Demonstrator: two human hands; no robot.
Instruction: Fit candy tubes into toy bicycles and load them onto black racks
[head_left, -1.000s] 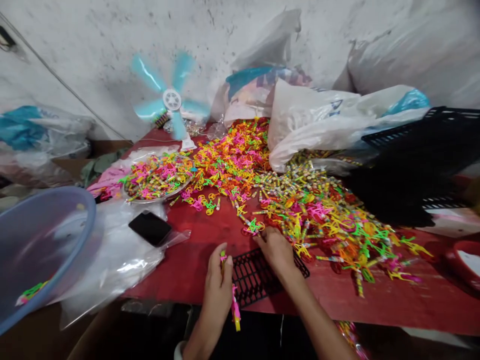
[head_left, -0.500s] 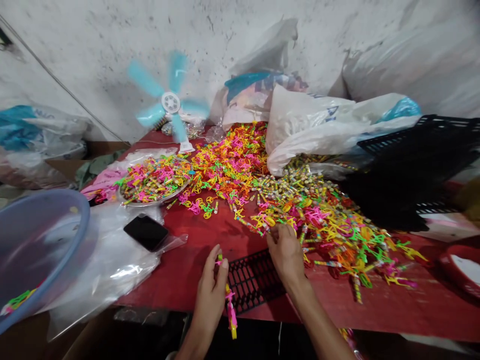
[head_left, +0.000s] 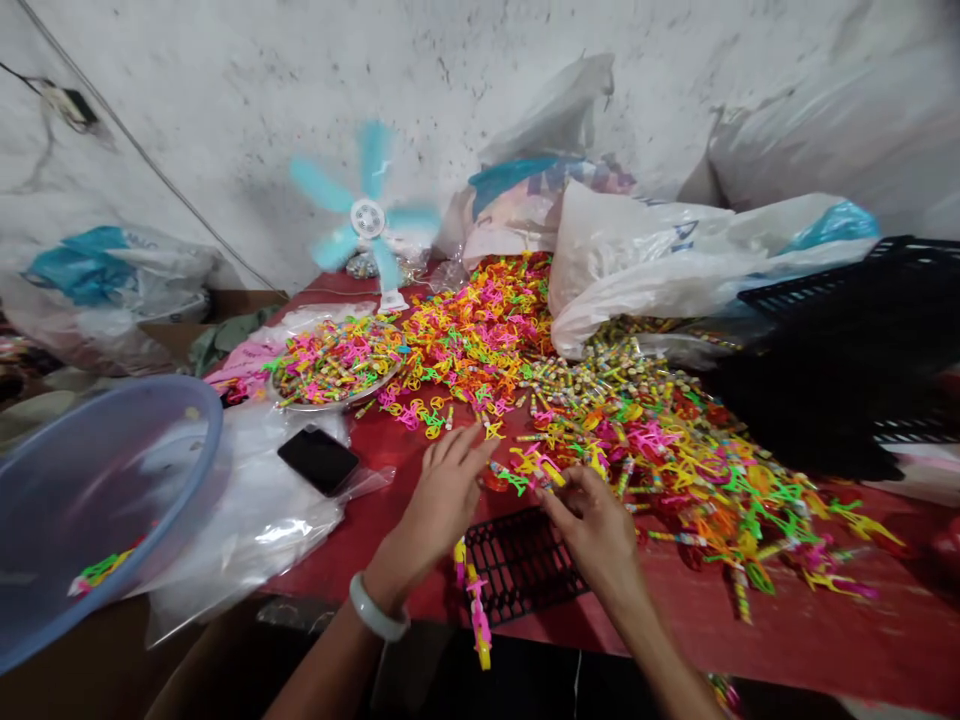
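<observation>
A black slotted rack [head_left: 525, 565] lies at the red table's front edge, with yellow and pink plastic pieces [head_left: 478, 610] along its left side. My left hand [head_left: 446, 490], with a pale bangle on its wrist, reaches over the table beyond the rack, fingers stretched toward the small loose toys. My right hand [head_left: 592, 520] is at the rack's far right corner, thumb and fingers closed round a small yellow and pink toy [head_left: 551, 472]. Past both hands spreads a heap of colourful plastic toys [head_left: 480, 320] and patterned tubes [head_left: 592, 370].
At the left are a blue basin [head_left: 210, 440], clear plastic bags [head_left: 247, 510] and a black phone [head_left: 318, 459]. A heaped tray [head_left: 330, 405] sits near a spinning fan [head_left: 367, 218]. White sacks [head_left: 637, 250] stand behind the heap; black crates [head_left: 847, 350] are at the right.
My left hand has moved from the rack's left side forward to the loose toys. My right hand has drawn back slightly from the heap with a toy. The view has shifted left.
</observation>
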